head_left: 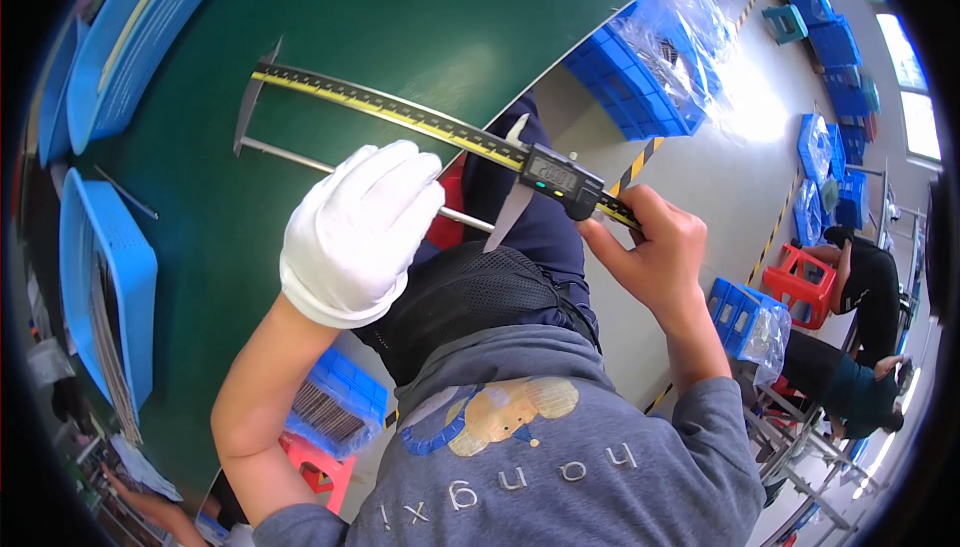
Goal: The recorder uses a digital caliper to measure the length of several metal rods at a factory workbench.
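Grey T-shirt (580,492) is filling bottom centre; white-gloved left hand (360,227) is gripping thin silver metal rod (290,156), bare right hand (655,257) black-yellow digital caliper (440,128), long axes both slanting upper left.

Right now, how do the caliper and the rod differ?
The caliper has a display and yellow-and-black scale; the rod is plain metallic. The caliper is longer and wider than the rod. The bare right hand holds the caliper; the gloved left hand holds the rod. Both slant down rightward in view.
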`<action>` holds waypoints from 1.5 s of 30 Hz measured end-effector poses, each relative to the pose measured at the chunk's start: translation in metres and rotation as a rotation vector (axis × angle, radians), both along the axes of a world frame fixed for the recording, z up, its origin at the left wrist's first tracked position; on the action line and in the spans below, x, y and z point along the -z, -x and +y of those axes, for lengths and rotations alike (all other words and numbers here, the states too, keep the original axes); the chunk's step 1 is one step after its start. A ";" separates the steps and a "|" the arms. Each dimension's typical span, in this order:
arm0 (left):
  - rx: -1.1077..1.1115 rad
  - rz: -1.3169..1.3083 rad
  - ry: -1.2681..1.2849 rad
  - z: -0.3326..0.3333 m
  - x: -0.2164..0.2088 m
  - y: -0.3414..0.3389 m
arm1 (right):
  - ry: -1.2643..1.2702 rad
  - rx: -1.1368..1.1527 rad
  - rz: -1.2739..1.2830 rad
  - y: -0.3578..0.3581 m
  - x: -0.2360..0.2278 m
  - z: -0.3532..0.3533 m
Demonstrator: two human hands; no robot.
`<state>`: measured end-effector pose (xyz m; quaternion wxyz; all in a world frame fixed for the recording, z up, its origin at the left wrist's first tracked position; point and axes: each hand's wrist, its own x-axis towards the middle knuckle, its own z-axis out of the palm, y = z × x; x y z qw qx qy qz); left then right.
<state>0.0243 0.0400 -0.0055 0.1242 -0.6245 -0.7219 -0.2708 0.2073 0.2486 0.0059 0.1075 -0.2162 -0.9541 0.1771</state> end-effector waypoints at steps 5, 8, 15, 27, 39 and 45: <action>0.016 0.020 -0.001 0.007 -0.001 0.001 | 0.036 -0.037 0.039 0.006 -0.006 -0.002; 0.015 0.043 0.002 0.005 0.000 0.000 | 0.039 -0.100 0.026 0.006 -0.003 0.002; -0.018 0.096 0.016 0.004 0.001 -0.009 | 0.042 -0.198 -0.009 0.009 -0.005 0.005; -0.103 0.033 -0.088 0.008 0.006 -0.010 | 0.073 -0.211 0.027 0.007 -0.010 0.012; 0.009 0.019 -0.050 0.001 0.002 0.000 | -0.028 -0.197 0.024 0.008 -0.004 0.009; -0.010 -0.003 -0.005 0.004 -0.002 -0.004 | 0.023 -0.196 -0.017 0.004 0.000 0.004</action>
